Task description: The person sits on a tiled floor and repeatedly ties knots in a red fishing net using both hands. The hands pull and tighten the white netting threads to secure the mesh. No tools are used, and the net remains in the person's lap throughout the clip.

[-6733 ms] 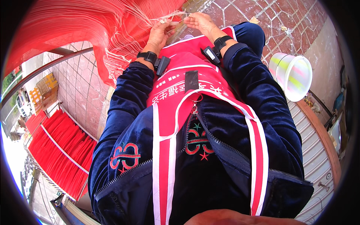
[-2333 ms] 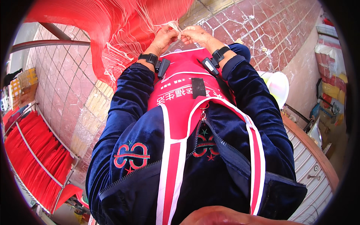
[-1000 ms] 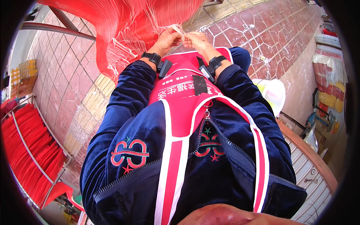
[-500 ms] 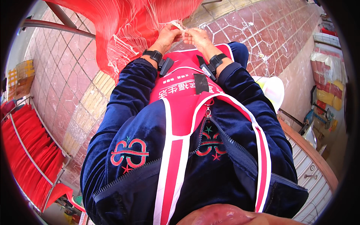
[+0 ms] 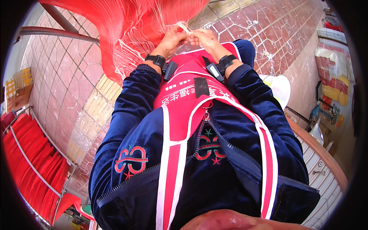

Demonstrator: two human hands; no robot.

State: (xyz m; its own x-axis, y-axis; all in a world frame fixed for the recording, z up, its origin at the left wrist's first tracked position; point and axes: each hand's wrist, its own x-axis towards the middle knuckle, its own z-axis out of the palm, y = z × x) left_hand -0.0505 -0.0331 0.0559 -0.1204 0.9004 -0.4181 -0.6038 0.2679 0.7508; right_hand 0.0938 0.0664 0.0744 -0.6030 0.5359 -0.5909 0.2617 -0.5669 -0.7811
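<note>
At the upper middle my two hands meet over the edge of a red cloth [image 5: 142, 21] with pale threads running through it. White strings [image 5: 184, 26] bunch between the fingertips. My left hand [image 5: 173, 40] is closed, its thumb and fingers pinching the strings. Right beside it, my right hand [image 5: 205, 39] pinches the same strings, its fingertips almost touching the left ones. Loose thread ends [image 5: 128, 48] dangle along the cloth's lower edge, left of my left wrist. Which strand each hand grips is too small to tell.
A metal frame bar [image 5: 57, 33] crosses behind the cloth at upper left. On the left stands a rack of hanging red cloth [image 5: 34, 153]. A white bucket-like thing [image 5: 279, 91] stands beyond my right arm, and a ribbed white cabinet [image 5: 318, 172] lies at lower right.
Both hands stay together at the strings, with small shifts of the fingers. My right wrist has moved slightly to the right. The view has shifted a little.
</note>
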